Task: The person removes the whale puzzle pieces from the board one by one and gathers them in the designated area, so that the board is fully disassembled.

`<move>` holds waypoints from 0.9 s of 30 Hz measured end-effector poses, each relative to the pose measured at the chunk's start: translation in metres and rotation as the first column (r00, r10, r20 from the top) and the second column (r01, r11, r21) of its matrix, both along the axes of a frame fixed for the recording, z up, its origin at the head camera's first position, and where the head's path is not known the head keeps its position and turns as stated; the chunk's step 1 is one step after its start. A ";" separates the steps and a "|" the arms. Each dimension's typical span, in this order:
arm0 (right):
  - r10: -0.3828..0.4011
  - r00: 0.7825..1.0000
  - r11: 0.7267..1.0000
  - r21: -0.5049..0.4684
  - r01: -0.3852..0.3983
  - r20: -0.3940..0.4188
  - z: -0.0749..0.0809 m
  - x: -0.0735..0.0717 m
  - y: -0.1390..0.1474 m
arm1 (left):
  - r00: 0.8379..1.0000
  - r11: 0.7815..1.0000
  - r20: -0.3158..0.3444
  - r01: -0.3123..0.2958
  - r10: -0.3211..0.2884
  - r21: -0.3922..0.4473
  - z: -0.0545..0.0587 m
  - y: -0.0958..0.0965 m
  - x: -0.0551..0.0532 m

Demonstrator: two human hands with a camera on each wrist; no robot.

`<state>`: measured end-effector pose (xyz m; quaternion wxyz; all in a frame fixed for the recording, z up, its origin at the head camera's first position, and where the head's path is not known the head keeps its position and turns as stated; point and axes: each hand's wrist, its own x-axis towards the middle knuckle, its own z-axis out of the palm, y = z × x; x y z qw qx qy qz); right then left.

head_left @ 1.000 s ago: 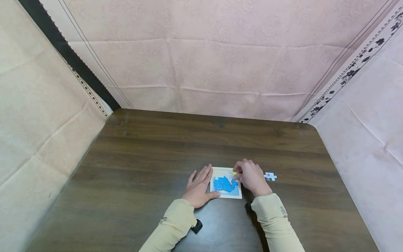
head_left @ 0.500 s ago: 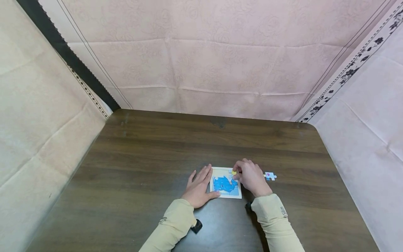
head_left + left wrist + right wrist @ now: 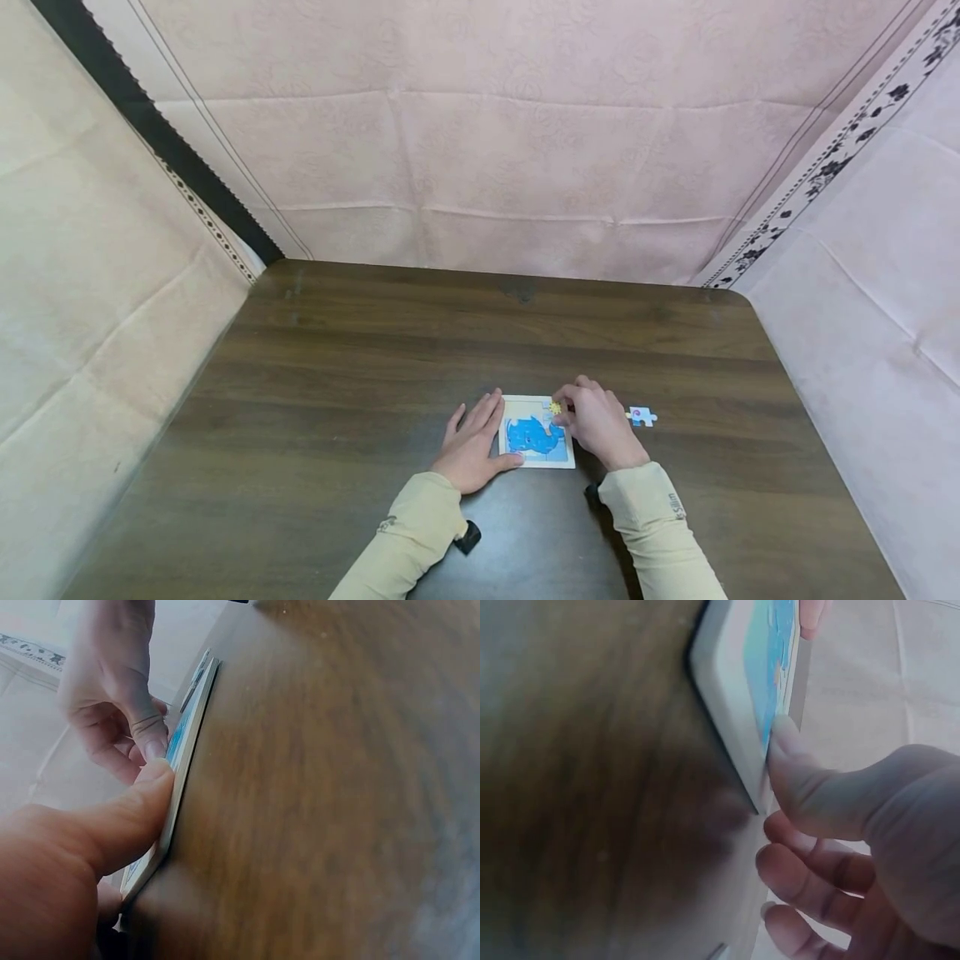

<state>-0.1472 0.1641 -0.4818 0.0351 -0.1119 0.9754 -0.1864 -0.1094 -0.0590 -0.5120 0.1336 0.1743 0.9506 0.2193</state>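
Observation:
A small framed jigsaw puzzle (image 3: 534, 463) with a blue whale picture lies flat on the table. My left hand (image 3: 471, 448) rests along its left side, fingers extended, with the thumb on the near edge of the frame. At the upper right of the puzzle, my right hand (image 3: 597, 422) pinches a puzzle piece with a yellow sun (image 3: 555, 407) between thumb and fingers. In the right wrist view the right thumb (image 3: 799, 761) is at the puzzle's edge, and the piece itself is hidden there. A loose blue puzzle piece (image 3: 642, 416) lies just right of the right hand.
The dark wooden table (image 3: 375, 350) extends around the puzzle on all sides. Pale patterned cloth (image 3: 480, 150) hangs behind it and at both sides. Each wrist carries a black strap device, such as the left one (image 3: 468, 537).
Both hands keep nearly the same pose. The yellow sun on the piece shows a little more fully at the right fingertips. The whole head view has shifted slightly.

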 end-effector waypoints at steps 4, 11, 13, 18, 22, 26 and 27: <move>0.027 0.998 0.999 0.042 -0.025 -0.051 0.000 0.001 -0.001 | 1.000 1.000 -0.002 0.007 -0.007 0.015 0.002 -0.001 0.000; 0.058 0.992 0.988 0.150 -0.041 -0.111 0.006 0.002 -0.006 | 1.000 1.000 -0.006 0.005 -0.005 0.010 0.005 -0.001 0.001; 0.064 0.991 0.984 0.170 -0.044 -0.114 0.009 0.001 -0.008 | 1.000 1.000 -0.007 0.005 -0.005 0.010 0.004 -0.001 0.001; 0.046 0.995 0.985 0.167 -0.032 -0.083 0.011 -0.002 -0.011 | 1.000 1.000 -0.014 0.009 -0.009 0.006 -0.001 -0.001 0.000; 0.021 0.999 0.990 0.138 -0.015 -0.045 0.009 -0.004 -0.011 | 1.000 1.000 -0.014 0.010 -0.010 0.010 0.000 -0.002 0.000; 0.005 0.999 0.994 0.111 -0.001 -0.038 0.006 -0.004 -0.010 | 1.000 1.000 -0.008 0.008 -0.007 0.014 0.001 -0.002 0.000; 0.003 0.999 0.994 0.107 0.001 -0.041 0.006 -0.004 -0.009 | 1.000 1.000 -0.008 0.007 -0.007 0.013 0.000 -0.001 0.000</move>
